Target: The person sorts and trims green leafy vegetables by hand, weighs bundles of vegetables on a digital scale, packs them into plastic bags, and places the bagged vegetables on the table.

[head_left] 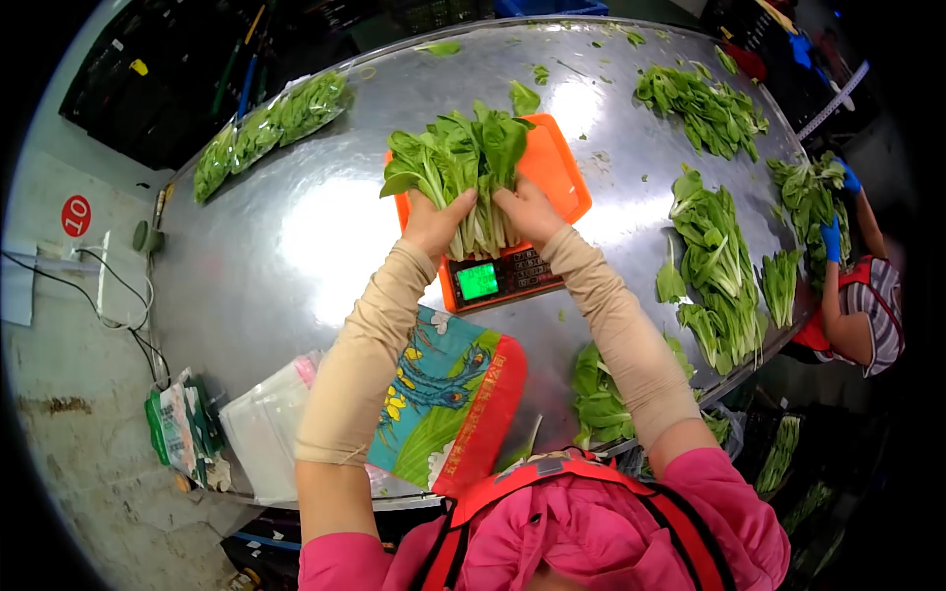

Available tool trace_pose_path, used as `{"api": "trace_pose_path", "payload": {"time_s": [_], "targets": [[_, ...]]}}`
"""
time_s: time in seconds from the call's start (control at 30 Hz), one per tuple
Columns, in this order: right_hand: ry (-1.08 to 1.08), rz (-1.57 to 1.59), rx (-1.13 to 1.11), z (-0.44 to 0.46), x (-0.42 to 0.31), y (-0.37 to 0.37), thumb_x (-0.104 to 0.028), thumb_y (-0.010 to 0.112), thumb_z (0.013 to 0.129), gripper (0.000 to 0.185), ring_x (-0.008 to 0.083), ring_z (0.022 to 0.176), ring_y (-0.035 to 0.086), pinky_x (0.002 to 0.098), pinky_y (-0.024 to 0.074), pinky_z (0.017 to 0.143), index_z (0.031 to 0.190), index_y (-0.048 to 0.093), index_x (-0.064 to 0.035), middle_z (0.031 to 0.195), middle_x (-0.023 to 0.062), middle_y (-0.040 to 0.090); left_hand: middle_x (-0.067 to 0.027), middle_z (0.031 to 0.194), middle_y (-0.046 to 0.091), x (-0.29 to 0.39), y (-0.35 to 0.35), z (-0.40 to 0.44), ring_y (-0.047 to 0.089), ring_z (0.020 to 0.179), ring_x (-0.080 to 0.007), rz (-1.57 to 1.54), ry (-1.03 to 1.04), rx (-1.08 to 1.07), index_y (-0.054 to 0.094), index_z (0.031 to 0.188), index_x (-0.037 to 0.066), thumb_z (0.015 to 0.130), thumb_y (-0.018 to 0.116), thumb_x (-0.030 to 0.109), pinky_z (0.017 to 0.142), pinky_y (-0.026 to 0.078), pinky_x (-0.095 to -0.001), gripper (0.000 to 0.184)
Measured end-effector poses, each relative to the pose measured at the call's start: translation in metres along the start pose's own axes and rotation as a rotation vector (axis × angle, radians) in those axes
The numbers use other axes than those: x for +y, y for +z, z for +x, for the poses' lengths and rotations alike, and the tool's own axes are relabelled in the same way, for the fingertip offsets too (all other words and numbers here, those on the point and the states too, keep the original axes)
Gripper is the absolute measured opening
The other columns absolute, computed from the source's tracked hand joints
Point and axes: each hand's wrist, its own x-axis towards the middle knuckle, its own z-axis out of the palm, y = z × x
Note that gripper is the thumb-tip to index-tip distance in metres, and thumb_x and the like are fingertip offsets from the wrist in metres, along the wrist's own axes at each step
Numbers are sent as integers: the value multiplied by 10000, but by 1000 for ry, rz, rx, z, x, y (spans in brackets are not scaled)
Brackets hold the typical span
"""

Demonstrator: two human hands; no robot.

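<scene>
A bunch of leafy greens (448, 163) is gripped between my two hands, its leaves pointing away from me and its pale stems toward me. My left hand (436, 219) is closed on its left side. On the right side, my right hand (529, 209) is closed around it too. The bunch is over an orange digital scale (559, 172); whether it rests on the pan I cannot tell. The scale's display (479, 281) glows green, but its digits are too blurred to read. Beside the display is a dark keypad (527, 269), just below my right hand.
Bagged greens (286, 123) lie at the back left. Loose greens (714, 256) are piled on the right, where a co-worker's blue-gloved hands (832, 236) hold more. Clear plastic bags (266, 424) and a colourful printed sheet (443, 404) lie near the front of the metal table (236, 286).
</scene>
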Motion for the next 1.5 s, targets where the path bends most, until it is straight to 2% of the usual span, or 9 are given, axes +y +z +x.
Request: {"api": "trace_pose_path", "payload": {"time_s": [0.27, 0.33, 0.73, 0.83, 0.93, 0.97, 1.07, 1.23, 1.5], "targets": [[-67, -152, -409, -86, -75, 44, -71, 525, 841, 396, 240, 1062, 489, 329, 379, 917, 1206, 428, 49, 1187, 173, 494, -125, 1155, 456, -34, -10, -131, 482, 1029, -193, 56, 492, 348, 240, 1238, -26, 821, 619, 90, 890, 397, -302, 575], [-646, -367, -475, -102, -55, 56, -44, 548, 801, 449, 298, 1057, 488, 335, 384, 912, 1218, 404, 43, 1168, 191, 492, -123, 1151, 465, -53, 1, -177, 477, 1015, -192, -58, 435, 454, 306, 1223, -31, 840, 600, 95, 892, 381, -304, 499], [-428, -651, -820, -207, 61, 67, -79, 596, 724, 552, 396, 1018, 456, 396, 386, 891, 1203, 373, 82, 1111, 251, 441, -190, 1170, 482, -202, 24, -280, 467, 1073, -275, -92, 289, 945, 311, 1261, -69, 851, 590, 157, 944, 337, -370, 545], [-421, -790, -638, -237, 87, 74, -101, 564, 740, 559, 391, 1017, 436, 430, 368, 888, 1225, 354, 81, 1137, 241, 426, -187, 1159, 496, -227, 4, -285, 506, 1015, -276, 559, 48, 881, 301, 1255, -51, 799, 649, 178, 887, 390, -335, 618], [-373, -858, -563, -250, 89, 76, -136, 563, 740, 597, 381, 1054, 402, 455, 343, 899, 1251, 334, 70, 1187, 223, 398, -278, 1100, 506, -215, -3, -291, 481, 1020, -396, 168, 19, 924, 411, 1147, -90, 747, 692, 286, 886, 371, -408, 617], [-308, -952, -613, -246, 73, 80, -168, 582, 747, 600, 377, 1066, 407, 450, 341, 909, 1243, 346, 73, 1189, 225, 408, -173, 1102, 542, -226, -9, -293, 541, 966, -266, 270, 25, 938, 436, 1119, -69, 764, 687, 178, 857, 418, -335, 500], [-225, -944, -701, -234, 62, 71, -225, 625, 770, 585, 340, 1034, 467, 414, 381, 891, 1209, 385, 78, 1129, 221, 467, -281, 1082, 517, -219, -31, -304, 499, 1011, -384, 399, -46, 813, 419, 1114, -109, 702, 729, 307, 883, 385, -401, 662], [187, -570, -736, -223, 56, 76, -307, 673, 783, 486, 166, 790, 588, 298, 487, 696, 1074, 476, 30, 859, 105, 588, -257, 1126, 522, -199, -38, -316, 530, 1028, -323, 255, -10, 956, 336, 1221, -126, 695, 734, 144, 902, 393, -347, 713], [230, -229, -409, -289, 88, 136, -183, 622, 791, 466, 351, 927, 583, 394, 459, 778, 1113, 359, 28, 999, 235, 579, -281, 1215, 379, -140, -75, -318, 377, 1146, -409, 821, -34, 343, 300, 1236, -112, 635, 765, 224, 991, 314, -407, 831]]}}
